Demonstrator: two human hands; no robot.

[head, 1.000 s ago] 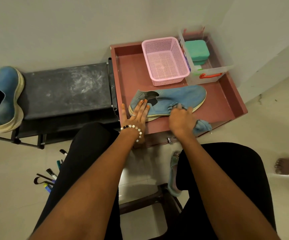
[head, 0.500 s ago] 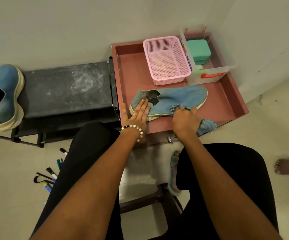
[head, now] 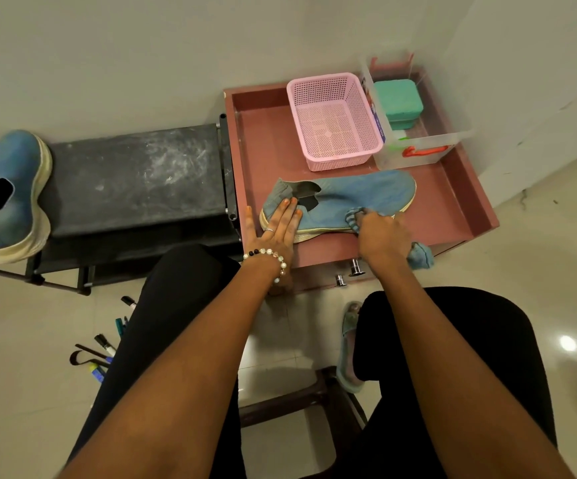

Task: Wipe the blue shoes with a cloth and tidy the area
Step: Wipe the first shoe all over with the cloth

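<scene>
Head view, everything placed against the shallow reddish-brown tray (head: 452, 188) standing in the room's corner.

Inside the tray, along its near edge: a pale blue knit slip-on shoe with a cream sole (head: 359, 195), lying on its side, toe toward the tray's right wall, heel toward the left. On the heel end: left hand (head: 276, 233), palm down, fingers straight and close together, thumb spread out along the tray's left rim, pressing the shoe flat; silver ring on one finger, bead bracelet at the wrist. At the shoe's middle, by the sole edge: right hand (head: 380, 233), fingers curled round a bunched blue cloth (head: 421, 255), rubbing end against the upper, loose tail hanging over the tray's near rim.

At the tray's back: a pink perforated plastic basket (head: 335, 157), and just right of it a clear plastic bin with an orange handle (head: 425, 150) holding a green sponge block (head: 397, 98). Label on the bin's left wall, print too small to read.

Left of the tray, touching it: a low black scuffed bench (head: 135, 174), with a second blue shoe with a thick cream sole (head: 14, 188) at its far left end, well apart from the tray.

Below the bench, on pale floor tiles: scattered marker pens (head: 107, 347), writing unreadable. Under the tray's near edge, two small metal knobs.
</scene>
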